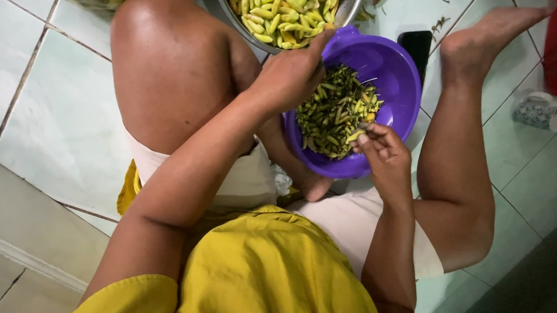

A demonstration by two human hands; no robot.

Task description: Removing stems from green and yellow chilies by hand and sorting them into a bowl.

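Pale green and light, the small chili (354,136) sat pinched in our right hand (383,157) over the purple bowl (401,87), best gripped mid-body, while our left hand (289,77) closed, contents hidden.

Purple plastic bowl (402,80) on the tiled floor between the legs, tilted toward the person, roughly half full of dark green stems and trimmings (335,112). Small pale green chili (356,136) pinched at its near rim.
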